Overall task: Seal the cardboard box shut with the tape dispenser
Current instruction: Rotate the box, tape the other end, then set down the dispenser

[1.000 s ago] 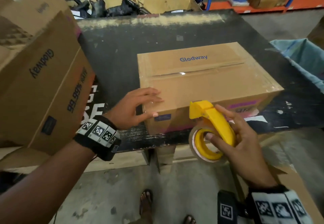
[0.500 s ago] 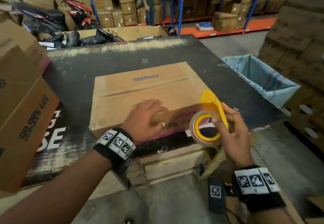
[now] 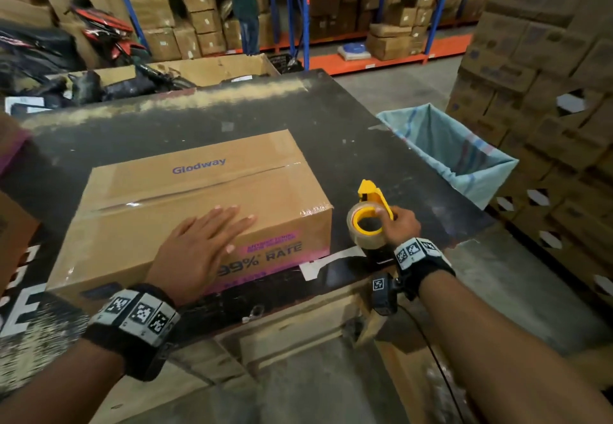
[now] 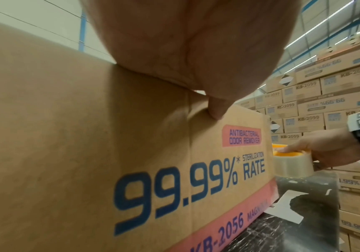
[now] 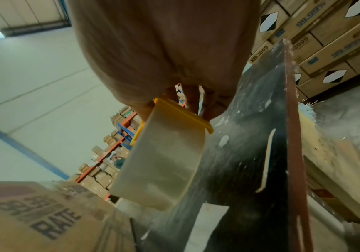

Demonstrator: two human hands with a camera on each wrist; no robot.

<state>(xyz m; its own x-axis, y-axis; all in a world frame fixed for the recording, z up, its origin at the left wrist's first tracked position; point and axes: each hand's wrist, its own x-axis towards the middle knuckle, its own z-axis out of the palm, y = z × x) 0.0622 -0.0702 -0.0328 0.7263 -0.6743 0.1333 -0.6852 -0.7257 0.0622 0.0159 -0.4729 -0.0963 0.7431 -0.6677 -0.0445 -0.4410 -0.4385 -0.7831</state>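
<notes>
Worktable: tape dispenser flat, nose pointing away.

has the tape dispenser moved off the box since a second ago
Yes. The tape dispenser was against the cardboard box's near side; now it sits apart, right of the box's right corner on the black table, gripped by the right hand.

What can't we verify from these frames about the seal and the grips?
- Box far side and bottom: hidden in all views, so tape there is unknown.
- Top seam under the left hand: covered in the head view; the left wrist view shows only palm and thumb.
- Right hand fingers on the dispenser: mostly hidden behind the palm in the right wrist view.
- Dispenser's cutting edge: too small in the head view.
- Tape end: not discernible.
</notes>
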